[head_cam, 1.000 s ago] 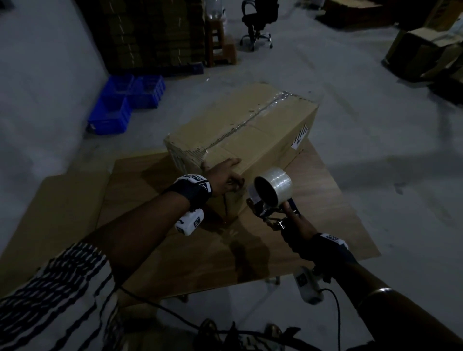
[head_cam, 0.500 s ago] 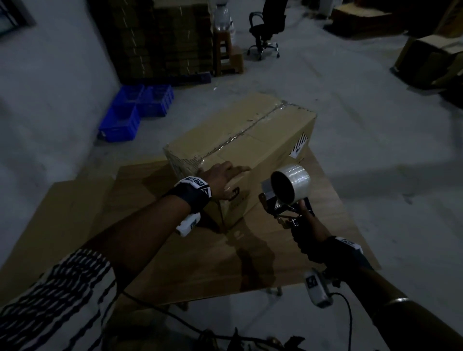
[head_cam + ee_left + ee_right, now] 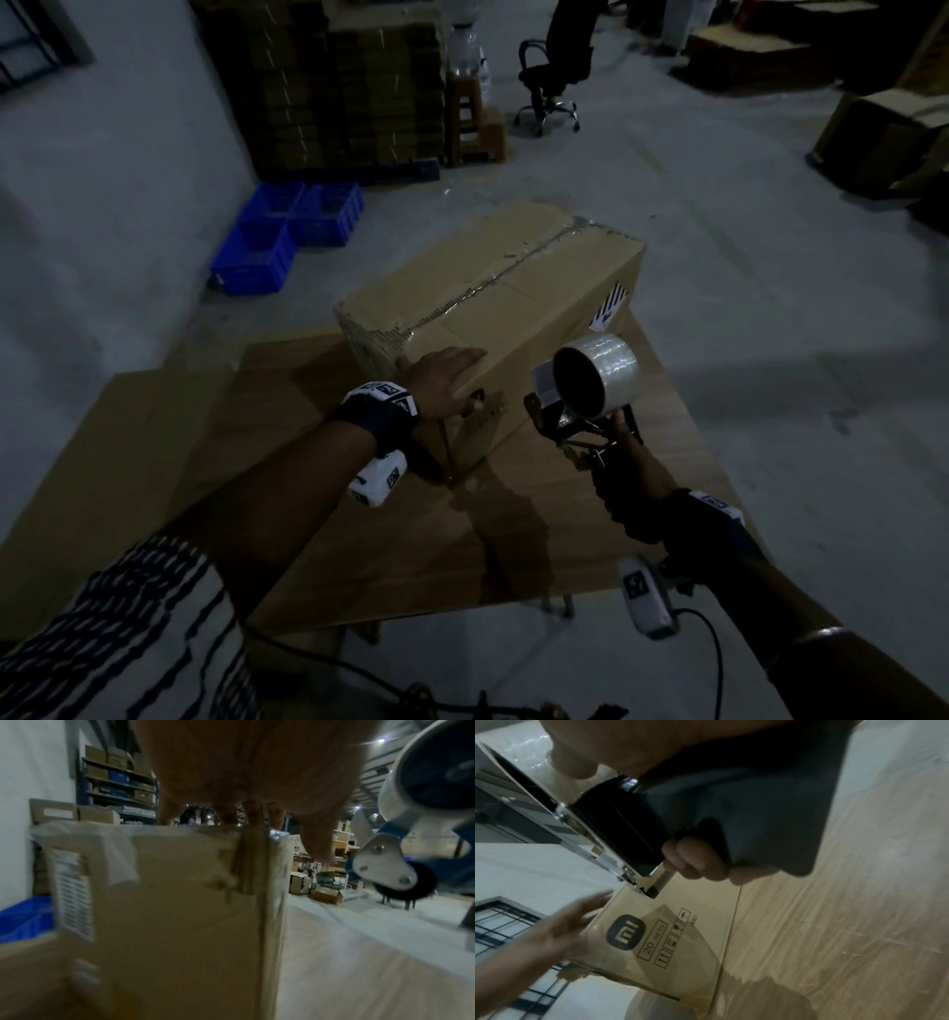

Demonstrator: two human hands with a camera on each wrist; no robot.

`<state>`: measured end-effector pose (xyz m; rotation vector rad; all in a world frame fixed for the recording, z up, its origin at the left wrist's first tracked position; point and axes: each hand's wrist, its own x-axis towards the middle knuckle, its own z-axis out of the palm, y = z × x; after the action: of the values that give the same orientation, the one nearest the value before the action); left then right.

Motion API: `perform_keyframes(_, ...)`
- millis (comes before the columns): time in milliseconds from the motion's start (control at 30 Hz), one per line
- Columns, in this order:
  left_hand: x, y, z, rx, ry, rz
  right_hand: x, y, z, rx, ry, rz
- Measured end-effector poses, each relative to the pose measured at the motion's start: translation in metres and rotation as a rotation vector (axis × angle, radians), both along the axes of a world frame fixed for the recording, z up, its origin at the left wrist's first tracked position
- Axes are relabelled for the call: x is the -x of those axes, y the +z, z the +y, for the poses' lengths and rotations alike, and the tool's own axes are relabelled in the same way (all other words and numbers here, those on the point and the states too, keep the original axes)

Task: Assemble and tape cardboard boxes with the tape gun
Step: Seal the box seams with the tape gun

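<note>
Taped box [image 3: 493,303] sits on wood surface [image 3: 513,539], L hand [image 3: 441,380] flat on its near top edge w/ fingers straight, R hand [image 3: 634,475] grip wrapped round tape gun [image 3: 590,395] just beside box.

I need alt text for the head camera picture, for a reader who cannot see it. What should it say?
A person's left hand rests flat on the near top edge of a taped cardboard box standing on a wooden table, while the right hand holds a tape gun beside it, off the box. Blue crates lie on the dim warehouse floor behind.
</note>
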<state>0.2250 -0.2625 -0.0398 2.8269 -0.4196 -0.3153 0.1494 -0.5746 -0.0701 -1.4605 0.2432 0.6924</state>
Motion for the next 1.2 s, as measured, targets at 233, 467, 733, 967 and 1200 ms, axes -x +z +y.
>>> perform_keyframes(233,0.017,-0.020,0.037,0.081,-0.001,-0.063,-0.005,0.001,0.005,-0.022,0.009,0.031)
perform_keyframes(467,0.017,-0.015,0.035,0.027,-0.023,-0.021,-0.010,0.005,0.014,-0.064,0.005,0.034)
perform_keyframes(733,0.027,-0.010,0.013,-0.168,0.038,-0.027,-0.016,0.013,0.025,-0.120,0.024,0.042)
perform_keyframes(967,0.032,-0.004,0.012,-0.104,0.057,-0.033,-0.019,0.029,0.031,-0.235,0.073,0.040)
perform_keyframes(1200,0.054,-0.020,0.047,0.045,0.063,-0.017,-0.021,0.043,0.039,-0.276,0.168,0.002)
